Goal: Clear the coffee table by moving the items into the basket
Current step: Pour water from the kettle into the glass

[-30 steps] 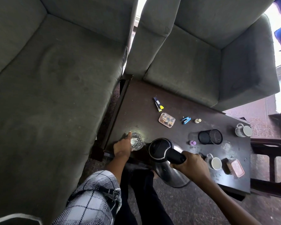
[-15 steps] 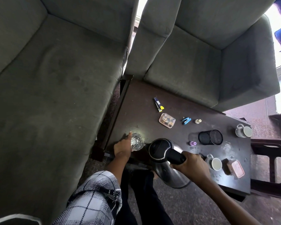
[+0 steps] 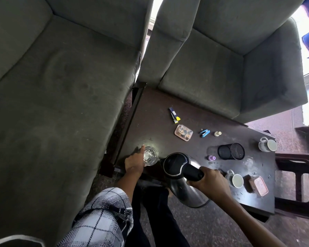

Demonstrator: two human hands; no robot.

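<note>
Dark coffee table — kettle in right hand, left hand on glass

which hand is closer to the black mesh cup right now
Right. The right hand grips the kettle by its handle, just near-left of the black mesh cup. The left hand is at the glass, farther left, beyond the kettle.

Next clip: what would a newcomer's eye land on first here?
A steel kettle, gripped by the right hand, tilts toward a glass at the near-left corner of the coffee table; the left hand touches the glass. Farther along the table are a black mesh cup and two mugs.
</note>
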